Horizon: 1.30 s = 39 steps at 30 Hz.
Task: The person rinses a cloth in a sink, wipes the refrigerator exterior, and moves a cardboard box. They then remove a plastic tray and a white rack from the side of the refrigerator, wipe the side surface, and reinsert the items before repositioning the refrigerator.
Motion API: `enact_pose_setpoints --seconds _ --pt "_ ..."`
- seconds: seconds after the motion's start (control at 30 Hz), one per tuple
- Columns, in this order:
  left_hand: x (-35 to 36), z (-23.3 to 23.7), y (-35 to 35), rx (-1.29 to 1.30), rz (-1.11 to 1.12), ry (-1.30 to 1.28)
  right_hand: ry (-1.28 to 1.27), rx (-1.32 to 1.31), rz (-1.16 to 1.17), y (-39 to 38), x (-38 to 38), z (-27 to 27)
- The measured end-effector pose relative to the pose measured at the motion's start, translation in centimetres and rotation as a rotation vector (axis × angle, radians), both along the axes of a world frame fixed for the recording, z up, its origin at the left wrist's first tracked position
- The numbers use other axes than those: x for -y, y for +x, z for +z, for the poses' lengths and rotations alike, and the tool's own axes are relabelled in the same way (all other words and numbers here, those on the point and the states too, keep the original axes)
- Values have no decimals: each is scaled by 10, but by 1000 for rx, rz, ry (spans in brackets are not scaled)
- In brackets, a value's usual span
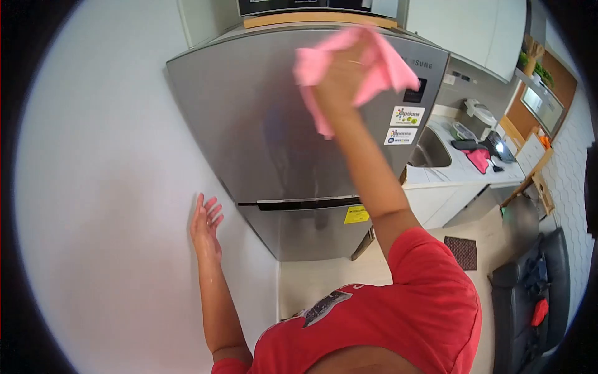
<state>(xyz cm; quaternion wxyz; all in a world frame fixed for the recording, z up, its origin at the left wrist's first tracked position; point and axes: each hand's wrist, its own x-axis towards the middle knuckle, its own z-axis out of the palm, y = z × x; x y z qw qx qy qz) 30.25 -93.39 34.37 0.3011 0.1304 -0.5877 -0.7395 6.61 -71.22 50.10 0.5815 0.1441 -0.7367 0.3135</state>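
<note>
A pink cloth (pixel 386 65) is bunched under my right hand (pixel 339 81), against the upper door of a grey refrigerator (pixel 249 118). The hand and cloth are blurred by motion, and part of the cloth hangs loose below and to the right. My left hand (pixel 207 225) is raised beside the white wall, left of the refrigerator's door gap, its fingers apart and nothing in it. Two stickers (pixel 403 124) and a dark panel (pixel 415 91) sit on the door's right side. Lower down is a yellow label (pixel 356 215).
A white wall (pixel 112 187) runs close along the left. On the right are a sink (pixel 431 149), a counter (pixel 461 177) with a rice cooker (pixel 478 115), and a black sofa (pixel 529 299). A dark mat (pixel 461 253) lies on the floor. An appliance (pixel 317 6) stands atop the refrigerator.
</note>
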Motion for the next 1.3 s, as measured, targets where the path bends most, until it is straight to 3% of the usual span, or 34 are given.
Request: enact_pose_setpoints --seconds 0.07,0.1,0.13,0.2,0.23,0.3,0.37,0.4,0.43,0.47,0.5,0.57,0.67,0.7,0.77,0.8,0.83,0.87,0.93,1.0,1.07,1.1,1.13,1.2,1.3 --pt "4 16 -29 -39 -48 -16 106 177 322 23 64 11" --pt "5 22 -43 -122 -29 -39 187 394 642 30 93 18" --pt "5 28 -57 -204 -4 -61 183 400 623 29 133 13" --pt "4 47 -80 -270 37 -49 309 -535 358 22 195 -1" --pt "5 55 -88 -331 93 -36 310 -530 350 26 193 0" --pt "11 65 -102 -336 126 -33 125 192 1353 39 172 -1" --pt "20 64 -109 -344 166 -30 503 -232 822 8 137 -24" --pt "26 64 -112 -331 164 -86 560 33 614 4 104 -27" --pt "29 66 -116 -325 162 -141 564 7 440 2 67 -30" --pt "32 67 -121 -328 160 -140 494 -98 440 -20 31 -45" --pt "34 67 -124 -325 152 -177 377 -203 242 -50 0 -66" --pt "35 69 -130 -321 145 -211 310 -121 115 -31 -56 -39" --pt "28 73 -143 -244 106 -112 194 -189 -586 -26 -87 -24" --pt "33 72 -149 -265 136 -141 196 -185 -597 -23 -75 -28" --pt "35 70 -155 -282 147 -166 -260 -72 666 12 -6 -18" --pt "35 73 -155 -262 162 -134 178 -217 65 -10 4 -35" --pt "33 73 -155 -237 178 -100 296 -372 294 3 20 -24" --pt "32 71 -157 -238 170 -99 369 -414 204 19 34 -15" --pt "37 69 -159 -296 237 -303 351 -378 306 -21 16 -37" --pt "29 69 -160 -293 251 -292 139 -299 86 -35 -25 -45" --pt "20 69 -160 -293 269 -285 -354 -538 109 -28 -42 -17" --pt "17 70 -160 -267 298 -321 -390 -522 61 -12 -30 -14" --pt "16 72 -161 -245 329 -358 -394 -525 63 -10 -14 -16" --pt "18 72 -161 -270 306 -346 -82 -530 135 -11 18 -19" --pt "20 71 -157 -280 251 -338 -9 -534 210 -8 18 -14"
